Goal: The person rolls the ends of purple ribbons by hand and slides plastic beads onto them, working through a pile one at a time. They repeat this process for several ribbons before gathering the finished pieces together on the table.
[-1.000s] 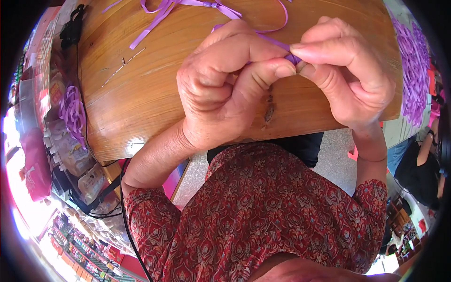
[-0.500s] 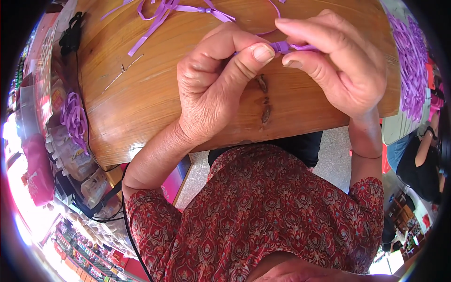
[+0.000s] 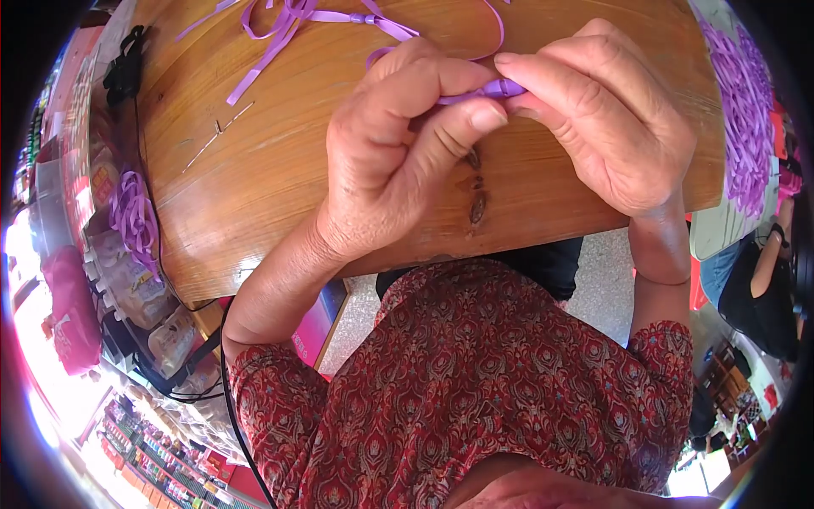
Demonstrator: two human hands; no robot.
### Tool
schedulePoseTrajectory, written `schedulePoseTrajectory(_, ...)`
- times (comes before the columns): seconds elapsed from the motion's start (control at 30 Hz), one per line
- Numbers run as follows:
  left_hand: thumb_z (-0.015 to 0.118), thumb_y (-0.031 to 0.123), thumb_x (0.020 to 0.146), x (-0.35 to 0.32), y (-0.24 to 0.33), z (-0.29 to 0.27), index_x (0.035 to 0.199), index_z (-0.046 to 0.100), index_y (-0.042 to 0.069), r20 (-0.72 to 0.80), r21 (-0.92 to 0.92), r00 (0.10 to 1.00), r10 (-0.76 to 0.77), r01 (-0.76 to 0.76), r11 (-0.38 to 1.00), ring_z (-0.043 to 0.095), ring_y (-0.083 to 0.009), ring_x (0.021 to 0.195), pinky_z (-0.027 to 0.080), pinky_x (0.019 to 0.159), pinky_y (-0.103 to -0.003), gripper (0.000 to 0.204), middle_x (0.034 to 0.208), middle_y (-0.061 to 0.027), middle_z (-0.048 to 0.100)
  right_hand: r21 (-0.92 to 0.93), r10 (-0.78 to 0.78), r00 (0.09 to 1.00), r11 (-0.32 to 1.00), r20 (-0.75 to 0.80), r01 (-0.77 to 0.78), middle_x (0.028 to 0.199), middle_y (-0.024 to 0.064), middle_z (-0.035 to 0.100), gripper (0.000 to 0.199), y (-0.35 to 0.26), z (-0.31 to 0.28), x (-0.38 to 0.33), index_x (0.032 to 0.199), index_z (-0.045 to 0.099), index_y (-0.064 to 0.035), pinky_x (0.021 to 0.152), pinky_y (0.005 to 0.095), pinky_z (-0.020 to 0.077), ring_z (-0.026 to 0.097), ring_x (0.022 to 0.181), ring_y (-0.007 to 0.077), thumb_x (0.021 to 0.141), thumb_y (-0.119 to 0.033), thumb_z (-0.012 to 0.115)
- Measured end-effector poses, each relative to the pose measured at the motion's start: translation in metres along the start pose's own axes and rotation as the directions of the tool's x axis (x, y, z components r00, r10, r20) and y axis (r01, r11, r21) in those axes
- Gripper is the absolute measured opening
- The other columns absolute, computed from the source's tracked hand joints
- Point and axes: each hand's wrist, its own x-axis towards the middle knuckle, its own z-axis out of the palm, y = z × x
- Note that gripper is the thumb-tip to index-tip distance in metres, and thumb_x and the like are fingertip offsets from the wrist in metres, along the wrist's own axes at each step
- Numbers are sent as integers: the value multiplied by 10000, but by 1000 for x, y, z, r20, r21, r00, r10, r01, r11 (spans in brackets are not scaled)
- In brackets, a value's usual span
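Both my hands meet over the far part of the wooden table [image 3: 280,178], working on one purple ribbon. My left hand [image 3: 381,144] pinches the ribbon between thumb and forefinger. Close by, my right hand [image 3: 610,119] pinches a small purple bead-like slider [image 3: 504,87] on that ribbon, fingertips closed around its end. A loop of the purple ribbon [image 3: 500,34] curves up behind the fingers. Beyond the left hand lie more purple ribbons [image 3: 263,64], one carrying a similar slider [image 3: 363,18]. The parts of the ribbon inside the fingers are hidden.
A thin metal needle-like tool [image 3: 217,136] lies on the table at left. Black cable [image 3: 127,72] runs down the table's left edge, past a bundle of purple ribbon [image 3: 134,216]. A large pile of purple ribbons [image 3: 738,110] lies at right, near another person [image 3: 759,288].
My right fingertips have closed in on the slider, where they were spread apart before. My left thumb has slid slightly right along the ribbon, and the loose ribbons shifted a little.
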Motion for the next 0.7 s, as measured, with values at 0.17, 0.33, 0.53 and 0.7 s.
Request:
schedulePoseTrajectory(0.17, 691, 33, 789, 3, -4, -6, 919, 623, 6, 67, 254, 966, 251, -260, 932, 535, -197, 654, 427, 600, -288, 148, 760, -71, 574, 24, 8, 1000, 1000, 17, -9, 789, 99, 592, 365, -3, -1, 1, 941, 664, 67, 548, 276, 454, 567, 664, 202, 591, 27, 757)
schedulePoseTrajectory(0.33, 713, 54, 757, 2, 2, -10, 902, 630, 23, 152, 338, 946, 287, -322, 884, 545, -214, 643, 436, 584, -302, 170, 775, -74, 589, 67, -55, 994, 997, 93, 49, 750, 98, 561, 313, -4, -3, 2, 846, 640, 71, 508, 272, 404, 516, 630, 188, 559, 19, 754)
schedulePoseTrajectory(0.53, 723, 86, 714, 6, 10, -10, 856, 643, 7, 291, 394, 867, 404, -494, 776, 500, -217, 606, 406, 552, -322, 181, 727, -69, 559, 290, -5, 992, 956, 129, -33, 713, 83, 524, 213, -6, -6, 0, 802, 603, 46, 513, 298, 348, 454, 606, 199, 651, -46, 721)
schedulePoseTrajectory(0.7, 740, 92, 680, 4, 6, -9, 830, 643, -20, 338, 407, 805, 488, -593, 695, 445, -216, 564, 357, 518, -324, 211, 653, -67, 501, 406, 114, 959, 888, 261, -216, 699, 86, 511, 194, -8, -10, -4, 785, 571, 29, 534, 312, 343, 448, 596, 202, 746, -127, 680)
